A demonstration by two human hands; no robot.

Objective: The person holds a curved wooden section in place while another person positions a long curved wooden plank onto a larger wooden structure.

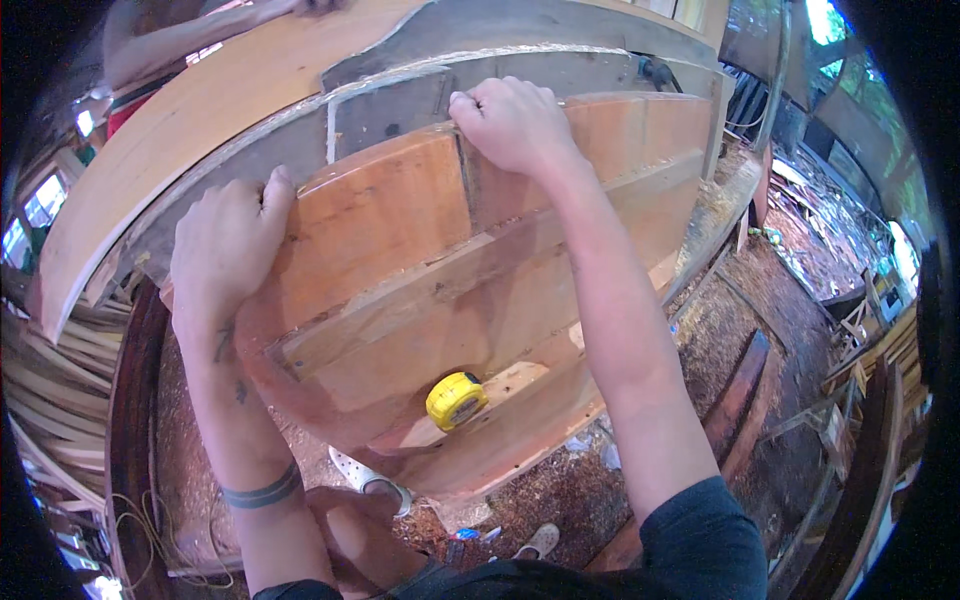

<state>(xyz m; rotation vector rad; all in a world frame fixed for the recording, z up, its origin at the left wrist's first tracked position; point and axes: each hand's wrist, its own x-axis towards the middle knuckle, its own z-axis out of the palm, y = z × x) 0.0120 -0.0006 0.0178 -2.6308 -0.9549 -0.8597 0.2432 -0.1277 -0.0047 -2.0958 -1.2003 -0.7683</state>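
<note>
An orange-tan wooden panel with horizontal battens (pixel 380 210) stands tilted in front of me. My left hand (pixel 225 235) is closed on its upper edge at the left, thumb uppermost. My right hand (pixel 515 130) is closed over the same edge right of the middle, beside a dark vertical seam. A yellow tape measure (pixel 455 400) rests low on the panel, on a batten between my forearms. Behind the panel are grey-painted boards (pixel 390 110) with a rough pale edge, and a curved plywood piece (pixel 170 130).
Another person's arm (pixel 170 45) is at the upper left. A dark tool (pixel 655 75) sits behind the panel. Stacked wood strips (pixel 55 400) lie at the left, timber planks (pixel 740 390) at the right. My feet stand below on a floor strewn with shavings (pixel 500 505).
</note>
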